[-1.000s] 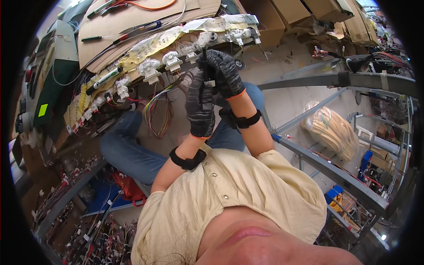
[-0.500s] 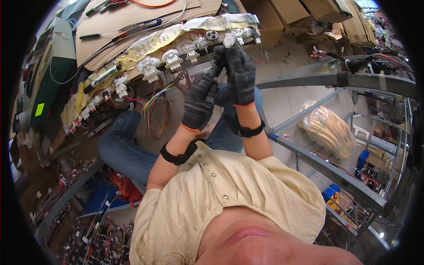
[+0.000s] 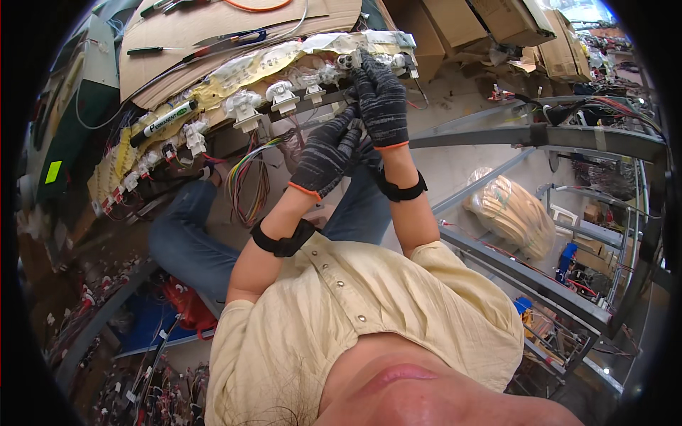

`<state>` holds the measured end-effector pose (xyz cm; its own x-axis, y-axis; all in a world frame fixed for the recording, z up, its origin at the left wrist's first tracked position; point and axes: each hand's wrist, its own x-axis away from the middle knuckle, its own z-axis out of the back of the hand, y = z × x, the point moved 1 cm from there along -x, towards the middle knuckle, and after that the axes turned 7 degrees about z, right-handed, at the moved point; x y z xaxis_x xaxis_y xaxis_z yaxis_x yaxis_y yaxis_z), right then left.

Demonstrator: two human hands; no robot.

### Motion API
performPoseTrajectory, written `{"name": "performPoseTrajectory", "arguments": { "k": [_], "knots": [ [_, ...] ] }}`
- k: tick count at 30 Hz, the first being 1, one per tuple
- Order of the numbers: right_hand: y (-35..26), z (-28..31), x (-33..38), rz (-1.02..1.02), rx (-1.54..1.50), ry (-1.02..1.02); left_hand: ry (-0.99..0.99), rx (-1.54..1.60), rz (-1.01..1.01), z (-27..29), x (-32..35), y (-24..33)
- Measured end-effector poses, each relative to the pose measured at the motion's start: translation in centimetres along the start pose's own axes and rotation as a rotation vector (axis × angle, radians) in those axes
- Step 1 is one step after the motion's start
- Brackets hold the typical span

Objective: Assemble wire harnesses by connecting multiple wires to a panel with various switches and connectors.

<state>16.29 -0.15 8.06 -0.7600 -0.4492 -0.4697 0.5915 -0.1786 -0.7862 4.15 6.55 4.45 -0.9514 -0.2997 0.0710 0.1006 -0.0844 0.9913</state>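
Note:
Dark grey knit gloves with orange cuffs cover both of my hands. My right hand (image 3: pixel 383 103) reaches up to the front edge of the long taped wiring board (image 3: pixel 284 58), its fingers pressed together over a fitting beside a round grey connector (image 3: pixel 345 62). Whatever lies under those fingertips is hidden. Just below and to the left, my left hand (image 3: pixel 325 155) has its fingers bent together near the right palm; what they grip cannot be made out. White plastic connector holders (image 3: pixel 244 109) line the board's edge, and a bundle of coloured wires (image 3: pixel 249 177) hangs beneath it.
A marker pen (image 3: pixel 163 123) lies on the board's left part. Behind, cardboard (image 3: pixel 153 78) carries a screwdriver (image 3: pixel 145 50) and scissors (image 3: pixel 231 37). Cardboard boxes (image 3: pixel 462 28) stand at the far right. A metal frame (image 3: pixel 526 263) and a plastic-wrapped bundle (image 3: pixel 511 213) are on my right.
My right hand has moved slightly up, and its fingers now cover the spot where a white connector showed at the fingertips. The left hand has shifted slightly lower and stays close to the right.

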Motion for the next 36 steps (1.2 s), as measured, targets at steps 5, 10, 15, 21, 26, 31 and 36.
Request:
{"name": "performPoseTrajectory", "arguments": {
  "k": [5,10,15,21,26,31,36],
  "knots": [
    [-1.3,0.4,-0.9,0.201,0.258,-0.036,0.015,-0.068,-0.085,0.4,-0.1,2.4],
    [-3.4,-3.2,-1.1,0.583,1.255,-0.211,-0.008,-0.190,-0.146,0.3,-0.4,-1.0],
    [-0.8,-1.6,-1.7,0.686,1.137,-0.288,0.276,-0.401,-0.457,2.3,5.2,-0.7],
    [-0.6,-2.4,-1.9,0.428,1.259,-0.287,1.019,-0.049,0.344,15.9,15.9,-12.8],
    [-2.9,-3.5,-2.3,0.312,1.124,-0.324,0.629,-1.566,0.173,26.3,18.2,-26.6],
    [-1.4,-2.7,-2.1,0.367,1.164,-0.300,1.251,-0.495,-0.108,22.1,15.6,-13.5],
    [-2.9,-2.9,-1.6,0.439,1.177,-0.245,1.088,-0.326,-0.025,21.3,13.0,-4.2]
  ]
}}
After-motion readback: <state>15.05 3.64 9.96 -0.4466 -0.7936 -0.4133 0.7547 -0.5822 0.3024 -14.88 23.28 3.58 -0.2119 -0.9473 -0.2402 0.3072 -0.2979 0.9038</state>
